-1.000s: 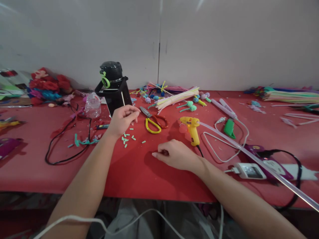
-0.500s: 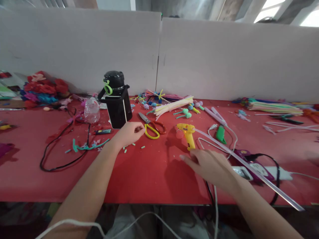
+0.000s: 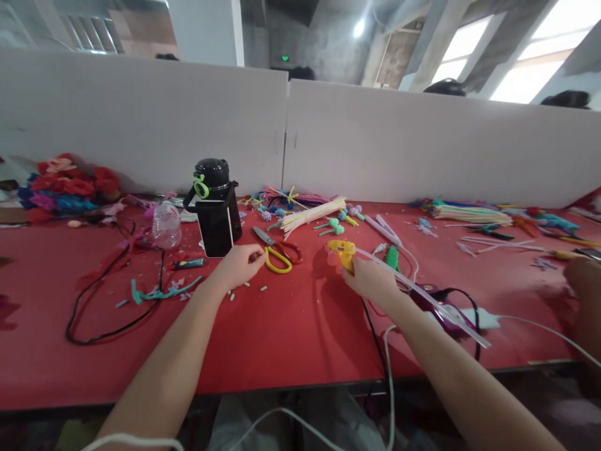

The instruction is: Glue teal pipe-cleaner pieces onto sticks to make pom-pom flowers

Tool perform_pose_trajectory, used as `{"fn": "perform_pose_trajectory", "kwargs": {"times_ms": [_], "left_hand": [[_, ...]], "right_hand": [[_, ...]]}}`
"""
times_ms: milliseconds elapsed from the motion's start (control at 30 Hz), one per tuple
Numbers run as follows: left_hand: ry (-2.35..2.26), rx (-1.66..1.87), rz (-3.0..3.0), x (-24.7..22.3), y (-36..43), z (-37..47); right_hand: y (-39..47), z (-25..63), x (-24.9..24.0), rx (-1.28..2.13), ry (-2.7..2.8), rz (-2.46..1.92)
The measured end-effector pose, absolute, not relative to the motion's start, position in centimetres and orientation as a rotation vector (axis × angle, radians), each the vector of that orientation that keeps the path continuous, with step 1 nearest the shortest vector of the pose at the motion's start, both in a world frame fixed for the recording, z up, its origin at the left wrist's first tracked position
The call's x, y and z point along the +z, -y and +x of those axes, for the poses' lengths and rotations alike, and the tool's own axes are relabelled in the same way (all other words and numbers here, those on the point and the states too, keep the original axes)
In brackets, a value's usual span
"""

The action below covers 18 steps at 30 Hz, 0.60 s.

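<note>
My right hand (image 3: 370,280) is wrapped round the handle of a yellow glue gun (image 3: 342,248), whose nozzle points left. A long clear glue stick (image 3: 413,288) runs out of its back toward the lower right. My left hand (image 3: 239,266) is closed with fingertips pinched together; whether something small is in them I cannot make out. Just right of those fingertips lie open scissors (image 3: 278,260) with one yellow and one red handle. Small pale green bits (image 3: 232,297) are scattered below the left hand. A black phone (image 3: 215,228) stands upright behind it, leaning on a black flask (image 3: 212,174).
A clear plastic bottle (image 3: 166,225), a black cord (image 3: 101,341) and a small tube (image 3: 188,264) lie left. Pipe cleaners (image 3: 312,214) lie at the back, near a lilac hot tool (image 3: 382,230). A power strip (image 3: 483,318) sits right; another person's hand (image 3: 585,275) is at the right edge.
My right hand has closed on the glue gun's handle, with the glue stick swinging slightly. My left hand stays pinched beside the scissors. The view has tilted up and shifted right.
</note>
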<state>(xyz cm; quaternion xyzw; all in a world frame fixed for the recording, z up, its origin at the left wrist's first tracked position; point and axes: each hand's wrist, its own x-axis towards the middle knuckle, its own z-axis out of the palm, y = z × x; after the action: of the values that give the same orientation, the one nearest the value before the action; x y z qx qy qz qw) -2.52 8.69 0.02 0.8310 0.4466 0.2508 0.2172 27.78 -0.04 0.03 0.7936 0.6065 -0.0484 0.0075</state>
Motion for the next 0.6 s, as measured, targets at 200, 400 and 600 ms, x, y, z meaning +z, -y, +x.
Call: {"fn": "perform_pose_trajectory", "kwargs": {"times_ms": [200,400,600], "left_hand": [[-1.213,0.723,2.314,-0.4,-8.9,-2.6],[-1.222,0.751,2.292,-0.6,-8.9,-2.7],[-1.231,0.763,2.299,-0.5,-9.1,-2.9]], "right_hand": [[0.3,30.4,-0.3,-0.143,-1.775,2.539],[-0.5,32.3,-0.5,-0.161,-1.666,2.593],[-1.7,34.0,-1.0,-0.177,-1.64,2.638]]}}
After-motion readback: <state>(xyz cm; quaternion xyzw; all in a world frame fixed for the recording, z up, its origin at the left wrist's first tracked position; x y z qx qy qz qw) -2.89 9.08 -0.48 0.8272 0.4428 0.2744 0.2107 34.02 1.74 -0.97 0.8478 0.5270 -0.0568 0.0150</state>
